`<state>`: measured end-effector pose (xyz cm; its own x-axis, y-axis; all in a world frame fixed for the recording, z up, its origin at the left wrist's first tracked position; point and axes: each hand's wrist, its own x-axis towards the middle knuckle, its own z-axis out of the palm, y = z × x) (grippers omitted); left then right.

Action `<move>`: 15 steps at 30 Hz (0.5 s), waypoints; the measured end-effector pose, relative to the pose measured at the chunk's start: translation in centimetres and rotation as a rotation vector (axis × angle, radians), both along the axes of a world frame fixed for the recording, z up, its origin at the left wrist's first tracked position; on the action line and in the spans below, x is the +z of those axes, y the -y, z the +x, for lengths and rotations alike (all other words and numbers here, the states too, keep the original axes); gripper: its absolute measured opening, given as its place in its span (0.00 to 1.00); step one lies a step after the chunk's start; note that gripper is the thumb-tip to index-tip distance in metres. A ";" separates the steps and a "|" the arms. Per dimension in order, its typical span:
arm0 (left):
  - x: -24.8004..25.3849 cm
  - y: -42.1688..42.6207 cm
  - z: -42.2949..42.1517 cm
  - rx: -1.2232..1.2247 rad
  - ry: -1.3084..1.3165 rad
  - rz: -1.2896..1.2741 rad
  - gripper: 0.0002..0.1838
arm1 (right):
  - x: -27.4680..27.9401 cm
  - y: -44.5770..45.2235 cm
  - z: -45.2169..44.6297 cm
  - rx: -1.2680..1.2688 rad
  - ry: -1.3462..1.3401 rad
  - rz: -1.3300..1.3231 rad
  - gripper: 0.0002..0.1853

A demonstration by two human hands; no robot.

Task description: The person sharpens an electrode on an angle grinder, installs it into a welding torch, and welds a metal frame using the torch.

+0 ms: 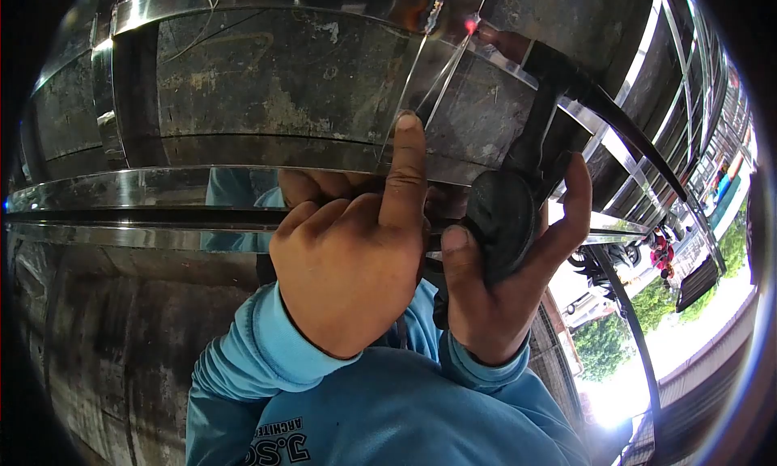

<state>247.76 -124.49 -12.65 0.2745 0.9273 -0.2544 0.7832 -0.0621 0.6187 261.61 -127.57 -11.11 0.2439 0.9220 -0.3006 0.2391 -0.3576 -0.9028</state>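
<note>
My left hand [348,256] rests against a long polished metal bar [146,215]. Its index finger points up along thin bright lines on the metal, while the other fingers curl in; what they hold, if anything, is hidden. Beside it, my right hand [506,292] grips the dark handle of a welding torch [506,215], thumb on the near side. The torch head [558,69] lies above the hand, its reddish nozzle [506,43] aimed left. A small red glow [471,26] shows at the nozzle's end, close to a shiny joint.
Dark, scuffed metal sheets [259,86] lie behind the bar, crossed by shiny strips [125,102]. More bright metal bars [680,69] run along the right. Farther off there are a person in red [662,254] and greenery [603,349].
</note>
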 end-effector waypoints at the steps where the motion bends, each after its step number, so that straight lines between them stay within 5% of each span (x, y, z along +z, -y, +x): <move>1: -0.1 0.0 0.0 0.002 0.007 0.008 0.37 | 0.0 -0.1 0.0 0.000 0.003 0.000 0.50; 15: 0.7 0.0 0.2 -0.035 -0.111 -0.071 0.36 | 0.4 -0.2 -0.5 0.005 0.050 -0.025 0.50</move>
<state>248.01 -124.54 -11.95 0.2727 0.8964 -0.3495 0.8451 -0.0495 0.5323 261.12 -127.33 -10.74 0.2547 0.9157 -0.3107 0.2856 -0.3783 -0.8805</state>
